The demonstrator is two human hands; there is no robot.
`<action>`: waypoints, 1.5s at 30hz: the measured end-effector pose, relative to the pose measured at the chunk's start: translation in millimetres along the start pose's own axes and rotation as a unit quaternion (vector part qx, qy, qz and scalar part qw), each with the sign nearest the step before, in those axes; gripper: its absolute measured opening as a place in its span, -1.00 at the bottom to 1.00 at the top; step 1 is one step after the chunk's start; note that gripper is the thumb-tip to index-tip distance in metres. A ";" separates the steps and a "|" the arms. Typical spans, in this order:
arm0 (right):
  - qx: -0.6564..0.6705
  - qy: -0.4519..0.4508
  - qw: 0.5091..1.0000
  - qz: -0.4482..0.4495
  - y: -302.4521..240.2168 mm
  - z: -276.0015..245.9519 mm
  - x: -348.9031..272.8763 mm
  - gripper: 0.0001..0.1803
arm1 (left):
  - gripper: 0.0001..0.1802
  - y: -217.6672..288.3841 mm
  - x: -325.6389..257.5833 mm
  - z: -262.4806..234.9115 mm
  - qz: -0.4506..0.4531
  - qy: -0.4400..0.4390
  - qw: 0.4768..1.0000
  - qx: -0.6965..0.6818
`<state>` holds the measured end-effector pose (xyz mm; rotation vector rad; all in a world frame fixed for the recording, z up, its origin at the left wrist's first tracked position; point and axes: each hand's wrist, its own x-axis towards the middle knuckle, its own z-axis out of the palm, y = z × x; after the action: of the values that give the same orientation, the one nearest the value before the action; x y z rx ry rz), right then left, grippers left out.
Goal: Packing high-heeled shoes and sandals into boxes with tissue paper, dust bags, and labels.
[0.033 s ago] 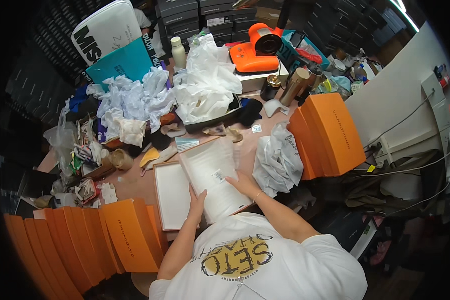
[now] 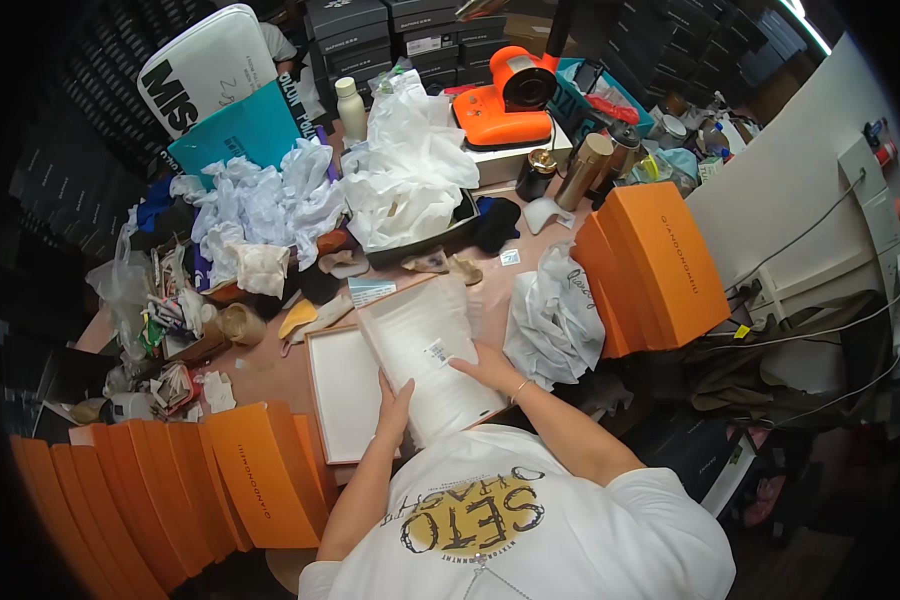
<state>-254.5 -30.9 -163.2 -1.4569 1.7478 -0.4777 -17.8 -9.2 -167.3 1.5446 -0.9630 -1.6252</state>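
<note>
White packet (image 2: 420, 325) by your edge of the desk (image 2: 268, 372), left fingers (image 2: 407, 391), right fingers (image 2: 462, 366) at its sides, undersides hidden, can't tell if pinching

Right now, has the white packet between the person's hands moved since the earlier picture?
No, no visible shift either way: the white packet overlaps the right side of the shallow white tray just as before.

One white packet (image 2: 405, 340), two hands (image 2: 492, 371), one orange device (image 2: 494, 112), one cream bottle (image 2: 351, 112)
</note>
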 end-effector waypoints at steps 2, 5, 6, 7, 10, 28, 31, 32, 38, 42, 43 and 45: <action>0.025 0.091 0.994 -0.052 -11.9 -40.6 -15.8 -0.20 | -0.14 -5.7 7.9 -2.2 0.037 0.013 0.994 0.097; -0.165 0.150 0.975 0.005 5.4 -104.2 -31.1 -0.30 | -0.15 2.6 11.0 -4.8 0.027 0.010 0.978 0.205; -0.227 0.140 0.963 0.045 11.9 -110.2 -31.4 -0.36 | -0.15 -11.8 26.2 -11.2 0.013 -0.005 0.974 0.228; -0.243 0.104 0.961 0.077 40.7 -102.9 -27.7 -0.47 | -0.15 -14.7 40.8 -9.6 0.005 -0.033 0.966 0.255; -0.250 0.117 0.958 0.077 106.9 -77.0 -23.2 -0.64 | -0.07 38.0 39.4 11.8 -0.045 -0.086 0.943 0.319; -0.325 0.105 0.799 -0.495 -171.1 -43.9 -75.8 -0.54 | -0.68 79.7 11.1 -18.3 -0.061 -0.107 0.789 -0.603; -0.006 -0.074 0.836 -0.544 -166.2 -45.8 -93.4 -0.48 | -0.71 95.7 -2.3 -41.2 0.025 -0.065 0.814 -0.576; -0.052 0.048 0.825 -0.561 -171.1 -65.0 -90.0 -0.49 | -0.74 93.2 -7.4 -64.1 0.030 -0.061 0.818 -0.572; 0.191 -0.291 0.918 -0.189 -163.6 -90.9 -29.1 -0.34 | -0.72 134.3 -40.0 -68.0 0.085 -0.007 0.916 -0.393; 0.350 -0.287 0.881 -0.139 -123.2 -53.7 -38.3 -0.28 | -0.61 128.0 -26.3 -80.2 0.083 0.048 0.873 -0.478; 0.390 -0.303 0.864 -0.097 -120.1 -48.3 -38.2 -0.29 | -0.60 127.2 -25.1 -85.1 0.040 0.041 0.837 -0.544; 0.466 -0.331 0.821 -0.004 -111.8 -34.7 -43.9 -0.30 | -0.61 123.2 -18.5 -85.9 0.054 -0.008 0.818 -0.573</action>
<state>-208.0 -26.2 -47.2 -0.7489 0.7338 -0.6125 67.7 -58.1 -52.4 0.6005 0.0466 -1.6121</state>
